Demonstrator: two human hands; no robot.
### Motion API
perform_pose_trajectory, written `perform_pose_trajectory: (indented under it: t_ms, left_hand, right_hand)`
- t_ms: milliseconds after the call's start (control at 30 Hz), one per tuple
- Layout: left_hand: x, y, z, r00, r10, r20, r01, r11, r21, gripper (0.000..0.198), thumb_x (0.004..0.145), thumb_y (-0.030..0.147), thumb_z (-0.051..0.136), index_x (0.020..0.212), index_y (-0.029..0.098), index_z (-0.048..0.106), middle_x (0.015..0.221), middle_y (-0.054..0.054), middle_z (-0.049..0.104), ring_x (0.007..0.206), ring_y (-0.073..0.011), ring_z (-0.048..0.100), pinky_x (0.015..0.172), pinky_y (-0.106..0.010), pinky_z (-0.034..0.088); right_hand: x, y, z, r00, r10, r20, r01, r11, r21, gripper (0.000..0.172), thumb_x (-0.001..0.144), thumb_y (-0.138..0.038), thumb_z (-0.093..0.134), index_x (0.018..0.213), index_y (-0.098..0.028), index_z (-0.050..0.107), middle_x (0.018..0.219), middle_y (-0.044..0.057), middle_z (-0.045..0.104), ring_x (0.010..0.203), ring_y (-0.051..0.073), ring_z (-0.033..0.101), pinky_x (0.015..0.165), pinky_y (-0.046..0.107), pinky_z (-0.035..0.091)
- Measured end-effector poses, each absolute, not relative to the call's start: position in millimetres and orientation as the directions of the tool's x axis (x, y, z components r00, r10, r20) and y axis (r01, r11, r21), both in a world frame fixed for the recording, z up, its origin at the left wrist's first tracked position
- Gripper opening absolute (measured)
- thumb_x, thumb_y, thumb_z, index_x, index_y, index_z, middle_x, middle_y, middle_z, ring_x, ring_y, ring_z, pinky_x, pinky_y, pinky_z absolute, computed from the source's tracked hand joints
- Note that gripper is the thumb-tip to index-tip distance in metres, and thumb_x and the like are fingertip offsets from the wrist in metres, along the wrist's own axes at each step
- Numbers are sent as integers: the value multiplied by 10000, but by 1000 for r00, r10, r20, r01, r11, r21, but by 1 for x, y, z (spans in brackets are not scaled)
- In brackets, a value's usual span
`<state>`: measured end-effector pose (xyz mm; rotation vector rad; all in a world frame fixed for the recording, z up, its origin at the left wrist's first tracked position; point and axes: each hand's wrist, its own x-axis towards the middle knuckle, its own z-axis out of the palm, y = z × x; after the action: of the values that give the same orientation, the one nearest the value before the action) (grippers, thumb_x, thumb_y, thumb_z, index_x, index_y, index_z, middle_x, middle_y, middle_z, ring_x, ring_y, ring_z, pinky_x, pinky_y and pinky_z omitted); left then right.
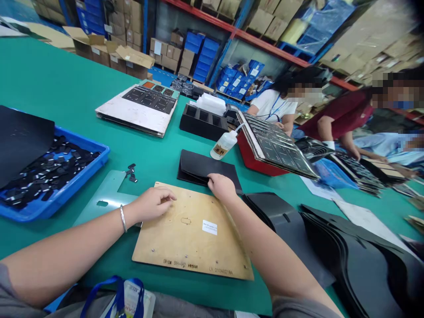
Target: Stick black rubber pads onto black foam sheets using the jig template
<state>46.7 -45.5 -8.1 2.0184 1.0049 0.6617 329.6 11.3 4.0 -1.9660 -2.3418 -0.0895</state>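
While the left hand (pixel 152 204) lies open and relaxed on the plywood jig board (pixel 195 243), the right hand (pixel 222 186) has hold of the edge of a black rubbery sheet (pixel 202 165), not on the board yet, with a big pile of black sheets (pixel 351 260) sitting just right of it.

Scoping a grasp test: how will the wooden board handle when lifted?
The wooden board looks stiff, lying unbowed under the left hand. Thin plywood, so probably light for its size. Flat on the green mat, it shouldn't roll, but its edge may be hard to grip.
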Motion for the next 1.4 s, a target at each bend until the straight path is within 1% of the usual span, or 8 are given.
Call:
perform_pose_trajectory:
  t_ms: [133, 233, 433, 633, 767, 1033, 1167, 1400]
  left_hand:
    - [47, -45, -9, 552, 830, 85, 424, -367, 828, 228, 769, 177, 492, 930, 194, 651, 953, -38, 678, 870, -170, 608, 790, -298, 472]
    - [46, -45, -9, 544, 836, 73, 427, -350, 834, 228, 769, 184, 494, 933, 194, 653, 959, -37, 678, 870, -170, 609, 790, -296, 470]
    - [47, -45, -7, 547, 835, 62, 436, -348, 830, 232, 776, 199, 491, 941, 182, 653, 952, -43, 681, 852, -170, 612, 773, -294, 470]
    - [48, -45, -6, 531, 842, 98, 449, -377, 810, 256, 785, 208, 480, 989, 187, 633, 1030, -47, 664, 927, -176, 598, 840, -314, 469]
    - [53, -48, 5, 566, 804, 182, 515, -517, 684, 350, 806, 248, 471, 1134, 184, 575, 1267, -77, 545, 1185, -215, 465, 1022, -381, 353]
    - [127, -3, 14, 750, 661, 25, 603, -699, 384, 607, 823, 493, 442, 1349, 195, 394, 1489, -89, 261, 1367, -267, 190, 1104, -513, 111]
    - [155, 28, -1, 726, 672, -146, 671, -646, 364, 686, 811, 620, 364, 1389, 252, 338, 1490, -58, 261, 1365, -309, 181, 1075, -576, 114]
    - [155, 33, -5, 715, 675, -179, 683, -623, 380, 691, 827, 654, 247, 1383, 258, 357, 1493, -35, 251, 1368, -319, 168, 1054, -605, 139]
  right_hand:
    - [342, 22, 14, -50, 968, 246, 967, 109, -232, 316, 824, -223, 421, 1055, -179, 631, 1068, 65, 638, 989, 201, 569, 864, 292, 421]
    - [350, 29, 21, 54, 958, 282, 913, 67, -402, 317, 824, -276, 415, 1029, -177, 635, 965, 57, 660, 880, 193, 591, 802, 305, 447]
    - [362, 33, -4, 147, 975, 168, 721, 11, -693, 233, 701, -322, 551, 838, -178, 673, 811, 30, 675, 743, 169, 595, 713, 293, 460]
    - [368, 40, -31, 277, 958, 74, 456, -63, -887, 331, 659, -352, 572, 915, -152, 635, 837, 56, 680, 725, 161, 611, 701, 296, 487]
    - [370, 41, -32, 294, 955, 34, 353, -75, -933, 340, 610, -368, 623, 875, -156, 644, 807, 51, 679, 717, 164, 611, 703, 302, 492]
    - [362, 33, -30, 276, 958, 74, 364, -33, -931, 283, 581, -326, 649, 810, -163, 685, 778, 39, 678, 703, 162, 590, 701, 305, 473]
    - [363, 36, -13, 329, 928, 172, 392, 31, -919, 265, 590, -306, 651, 805, -156, 692, 776, 49, 682, 724, 176, 601, 727, 324, 476]
    - [391, 46, 83, 487, 720, 495, 449, 280, -848, 279, 689, -274, 601, 929, -141, 648, 884, 33, 665, 838, 165, 609, 826, 343, 477]
